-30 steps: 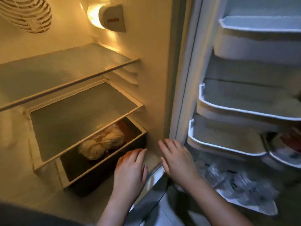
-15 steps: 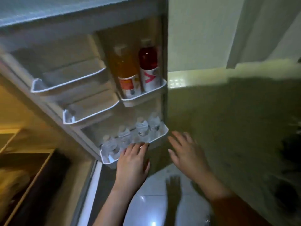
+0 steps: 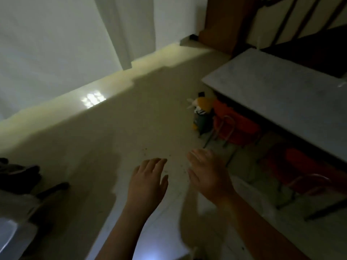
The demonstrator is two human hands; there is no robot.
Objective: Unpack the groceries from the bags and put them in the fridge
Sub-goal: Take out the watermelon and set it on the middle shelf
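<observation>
My left hand (image 3: 147, 182) and my right hand (image 3: 207, 172) hang side by side over a pale tiled floor (image 3: 116, 139), palms down, fingers spread, both holding nothing. The fridge is out of view. An orange bag (image 3: 235, 121) lies on the floor under the edge of a grey table (image 3: 277, 92), ahead and to the right of my right hand. Beside the bag stands a yellow and green packet or toy (image 3: 201, 113); I cannot tell which.
White walls (image 3: 56, 44) and a door frame rise at the back. Red stools (image 3: 300, 169) with metal legs stand under the table at right. Dark clutter (image 3: 20, 177) sits at the left edge. Between them is open floor.
The view has swung right, from the fridge interior past the door shelves with bottles to the room's floor and table. Both hands stay held out in front, holding nothing.
</observation>
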